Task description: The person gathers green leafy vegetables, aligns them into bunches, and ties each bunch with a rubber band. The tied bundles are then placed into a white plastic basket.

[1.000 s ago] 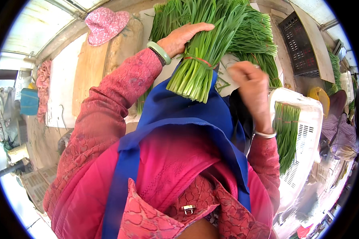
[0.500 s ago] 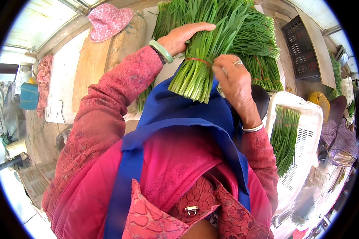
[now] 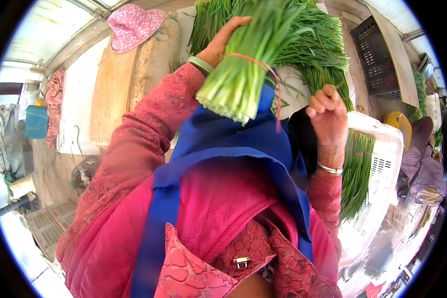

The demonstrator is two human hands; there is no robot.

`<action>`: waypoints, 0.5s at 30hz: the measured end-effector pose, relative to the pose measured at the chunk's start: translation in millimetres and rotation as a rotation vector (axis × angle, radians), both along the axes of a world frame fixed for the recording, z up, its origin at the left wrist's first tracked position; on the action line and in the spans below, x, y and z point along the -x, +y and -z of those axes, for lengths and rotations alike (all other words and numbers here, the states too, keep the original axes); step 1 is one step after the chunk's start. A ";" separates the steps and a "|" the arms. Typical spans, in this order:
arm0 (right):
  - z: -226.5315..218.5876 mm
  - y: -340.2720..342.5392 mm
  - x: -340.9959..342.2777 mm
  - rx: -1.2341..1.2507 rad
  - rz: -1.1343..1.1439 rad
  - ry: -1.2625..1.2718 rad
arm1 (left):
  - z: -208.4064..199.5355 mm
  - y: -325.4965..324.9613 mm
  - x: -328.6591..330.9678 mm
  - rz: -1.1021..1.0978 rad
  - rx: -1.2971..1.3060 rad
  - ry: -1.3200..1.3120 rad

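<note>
- The bundle of green stalks (image 3: 241, 82) is near 12 o'clock, with its pale cut ends toward the person.
- The left hand (image 3: 221, 44) grasps this bundle from its 11 o'clock side, above the red band (image 3: 246, 58).
- A red strand (image 3: 278, 99), seemingly the band's loose end, hangs toward 5 o'clock.
- The right hand (image 3: 328, 107), at 2 o'clock, is apart from the bundle, fingers half curled; whether it pinches something thin, I cannot tell.
- In my judgement, the left hand should hold firmly but not crush the leaves, with the cut ends level and the band snug.
- Between 3 and 4 o'clock, a white crate (image 3: 393, 154) contains green stalks (image 3: 357, 174).
- At 2 o'clock is a dark crate (image 3: 375, 54); I cannot tell its contents.
</note>
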State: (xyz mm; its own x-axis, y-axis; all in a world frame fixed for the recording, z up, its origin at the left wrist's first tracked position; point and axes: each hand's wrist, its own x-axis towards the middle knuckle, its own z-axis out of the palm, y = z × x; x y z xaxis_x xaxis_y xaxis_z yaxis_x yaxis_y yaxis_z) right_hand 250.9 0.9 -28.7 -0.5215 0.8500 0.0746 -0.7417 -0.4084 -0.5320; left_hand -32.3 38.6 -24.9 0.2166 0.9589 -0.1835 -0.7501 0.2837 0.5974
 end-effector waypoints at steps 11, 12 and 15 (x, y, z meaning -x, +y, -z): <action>-50.3 -25.7 17.5 -0.405 0.182 -1.243 | 15.1 23.7 24.3 -0.005 -0.328 -0.021; -56.2 -24.5 27.2 -0.391 0.140 -1.176 | 6.2 20.7 17.6 0.063 -0.242 -0.178; -56.8 -9.4 56.9 -0.427 0.177 -1.146 | 9.8 24.1 -1.0 -0.169 -0.203 0.120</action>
State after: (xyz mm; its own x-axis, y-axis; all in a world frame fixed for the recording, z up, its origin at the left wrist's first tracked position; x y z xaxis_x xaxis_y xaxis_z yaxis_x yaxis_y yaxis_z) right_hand 193.9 -8.5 28.1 -0.3487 0.9353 -0.0606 0.2126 0.0159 -0.9770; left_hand -31.3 62.7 -34.7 0.0390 0.9992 0.0009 -0.6969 0.0266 0.7167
